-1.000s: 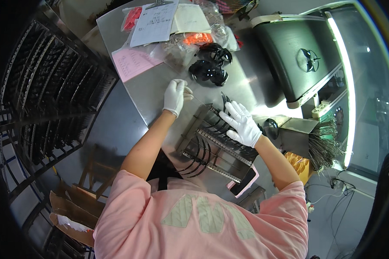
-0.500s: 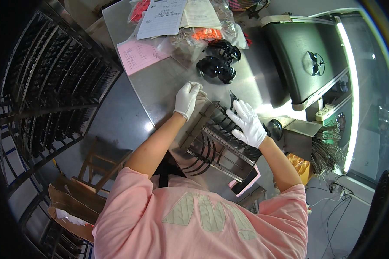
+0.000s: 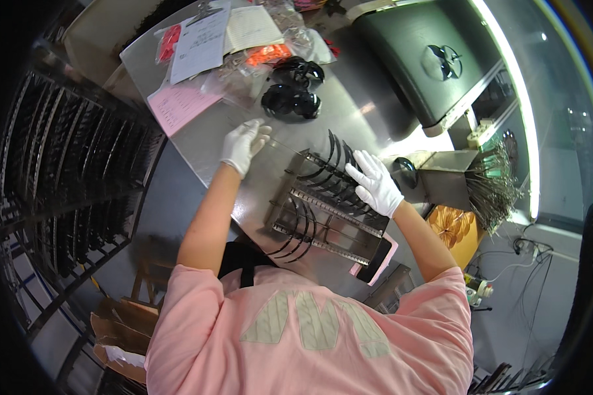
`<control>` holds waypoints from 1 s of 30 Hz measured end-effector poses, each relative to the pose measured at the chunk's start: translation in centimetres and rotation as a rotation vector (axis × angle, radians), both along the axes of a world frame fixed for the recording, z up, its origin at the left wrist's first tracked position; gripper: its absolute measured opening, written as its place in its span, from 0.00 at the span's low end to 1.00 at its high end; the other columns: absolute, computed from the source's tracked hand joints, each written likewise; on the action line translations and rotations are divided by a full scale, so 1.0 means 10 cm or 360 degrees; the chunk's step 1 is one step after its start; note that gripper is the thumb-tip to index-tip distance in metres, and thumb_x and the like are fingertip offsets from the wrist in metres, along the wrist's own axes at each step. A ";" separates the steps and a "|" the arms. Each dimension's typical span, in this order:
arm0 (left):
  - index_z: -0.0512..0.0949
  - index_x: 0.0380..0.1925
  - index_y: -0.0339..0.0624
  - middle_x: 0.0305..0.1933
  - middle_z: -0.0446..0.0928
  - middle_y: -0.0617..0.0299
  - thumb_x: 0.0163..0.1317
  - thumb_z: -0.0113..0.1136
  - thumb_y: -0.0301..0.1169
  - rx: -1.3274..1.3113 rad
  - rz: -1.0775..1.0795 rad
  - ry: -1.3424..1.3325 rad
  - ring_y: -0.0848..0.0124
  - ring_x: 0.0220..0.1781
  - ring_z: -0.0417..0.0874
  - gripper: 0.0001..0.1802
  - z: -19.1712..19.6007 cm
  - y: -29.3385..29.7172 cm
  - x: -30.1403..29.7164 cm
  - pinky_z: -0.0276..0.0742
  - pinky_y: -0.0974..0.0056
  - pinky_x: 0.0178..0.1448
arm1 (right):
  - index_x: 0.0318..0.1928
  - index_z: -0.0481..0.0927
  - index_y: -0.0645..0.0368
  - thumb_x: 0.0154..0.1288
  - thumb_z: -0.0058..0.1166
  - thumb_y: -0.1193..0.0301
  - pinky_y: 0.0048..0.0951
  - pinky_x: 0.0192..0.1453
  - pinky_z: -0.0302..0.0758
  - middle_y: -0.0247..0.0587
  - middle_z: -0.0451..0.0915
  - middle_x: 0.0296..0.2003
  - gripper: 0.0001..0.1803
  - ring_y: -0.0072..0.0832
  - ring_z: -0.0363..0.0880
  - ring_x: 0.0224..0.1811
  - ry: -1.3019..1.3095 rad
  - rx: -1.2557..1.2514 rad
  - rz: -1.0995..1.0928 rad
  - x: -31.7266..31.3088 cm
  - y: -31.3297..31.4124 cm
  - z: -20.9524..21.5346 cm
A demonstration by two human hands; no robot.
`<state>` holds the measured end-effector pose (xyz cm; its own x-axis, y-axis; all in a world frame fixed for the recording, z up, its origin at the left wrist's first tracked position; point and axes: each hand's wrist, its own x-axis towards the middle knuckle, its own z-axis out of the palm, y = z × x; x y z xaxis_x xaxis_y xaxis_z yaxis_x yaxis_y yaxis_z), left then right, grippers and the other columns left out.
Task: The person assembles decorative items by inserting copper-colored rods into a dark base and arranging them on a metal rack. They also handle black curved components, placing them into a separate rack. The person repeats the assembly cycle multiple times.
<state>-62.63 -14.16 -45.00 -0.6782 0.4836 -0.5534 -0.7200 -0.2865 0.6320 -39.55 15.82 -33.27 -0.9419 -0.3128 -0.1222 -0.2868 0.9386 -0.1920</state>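
A metal rack [image 3: 329, 209] with notched bars stands in front of me, holding several dark curved lens-like pieces [image 3: 301, 227]. My left hand [image 3: 242, 146], in a white glove, is off the rack's far left corner. Its fingers are closed on a thin wire rod [image 3: 284, 146] that runs to that corner; the grip itself is partly hidden. Over the rack's far right side lies my gloved right hand [image 3: 375, 185], fingers stretched out and thumb apart. It is against or just beside more upright dark pieces [image 3: 336, 155]; contact cannot be made out.
Glossy black lenses [image 3: 290, 102] lie on the metal table [image 3: 197, 148] beyond the rack. Papers [image 3: 201, 43], a pink sheet [image 3: 180, 106] and plastic bags are at the far left. To the right stand a wire-filled metal box [image 3: 445, 178] and a dark-topped machine [image 3: 415, 59]. Shelving [image 3: 79, 178] is at left.
My left hand has drawn away from the rack to the left, showing more of the wire rod. More curved pieces show beside my right hand. The whole view has shifted.
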 end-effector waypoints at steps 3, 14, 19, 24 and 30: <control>0.81 0.54 0.39 0.46 0.86 0.58 0.77 0.57 0.39 -0.0227 0.0184 0.0209 0.75 0.37 0.86 0.16 -0.04 0.02 -0.05 0.84 0.75 0.40 | 0.72 0.70 0.52 0.73 0.47 0.59 0.58 0.77 0.57 0.61 0.62 0.73 0.29 0.60 0.61 0.74 0.0234 -0.0142 0.0068 0.05 0.05 -0.03; 0.83 0.53 0.36 0.52 0.86 0.56 0.73 0.60 0.28 -0.0058 -0.0531 0.0008 0.70 0.49 0.87 0.12 0.12 0.36 0.27 0.85 0.66 0.54 | 0.70 0.72 0.50 0.72 0.46 0.58 0.59 0.76 0.59 0.61 0.64 0.71 0.28 0.62 0.63 0.72 0.0103 -0.0030 0.0101 0.05 0.07 -0.12; 0.78 0.58 0.34 0.53 0.86 0.52 0.75 0.57 0.32 -0.0116 -0.0750 -0.0041 0.65 0.49 0.89 0.16 0.23 0.21 0.23 0.87 0.67 0.55 | 0.69 0.70 0.61 0.67 0.52 0.64 0.53 0.75 0.63 0.61 0.67 0.68 0.31 0.57 0.67 0.70 0.0243 -0.0141 -0.0043 0.31 0.31 0.07; 0.85 0.45 0.38 0.34 0.86 0.62 0.74 0.60 0.32 -0.0500 -0.0582 0.0747 0.78 0.31 0.83 0.10 0.03 0.24 0.21 0.78 0.72 0.36 | 0.74 0.64 0.61 0.71 0.53 0.60 0.48 0.77 0.61 0.58 0.64 0.73 0.35 0.55 0.65 0.73 0.0021 -0.0198 -0.0393 0.56 0.47 -0.06; 0.83 0.51 0.41 0.39 0.87 0.46 0.75 0.53 0.44 -0.1166 -0.1152 0.1541 0.52 0.39 0.88 0.20 0.17 0.52 0.54 0.82 0.52 0.47 | 0.77 0.59 0.62 0.77 0.50 0.56 0.40 0.76 0.63 0.60 0.65 0.73 0.36 0.54 0.67 0.73 -0.0201 -0.0638 -0.0747 0.66 0.69 -0.30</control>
